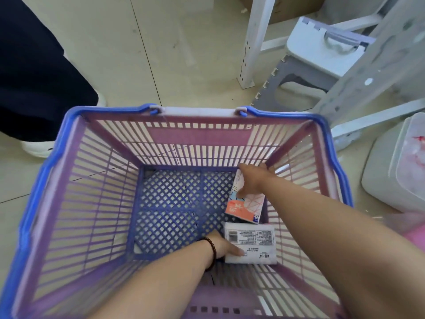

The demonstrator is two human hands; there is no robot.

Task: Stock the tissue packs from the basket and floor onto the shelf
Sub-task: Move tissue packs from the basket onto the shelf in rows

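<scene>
I look down into a purple basket with a blue rim [57, 157] on the floor. Two tissue packs lie at its bottom right. The far one is an orange and white patterned pack [247, 207]; my right hand [251, 179] is closed over its far end. The near one is a white pack with a barcode label [251, 244]; my left hand [224, 246], with a bead bracelet at the wrist, grips its left edge. Both forearms reach down inside the basket.
A grey folding step stool [305, 72] lies beyond the basket beside white shelf legs [249, 42]. A white lidded bin [395, 166] stands at the right. Another person's dark trouser leg and white shoe [38, 147] are at the left. Tiled floor surrounds everything.
</scene>
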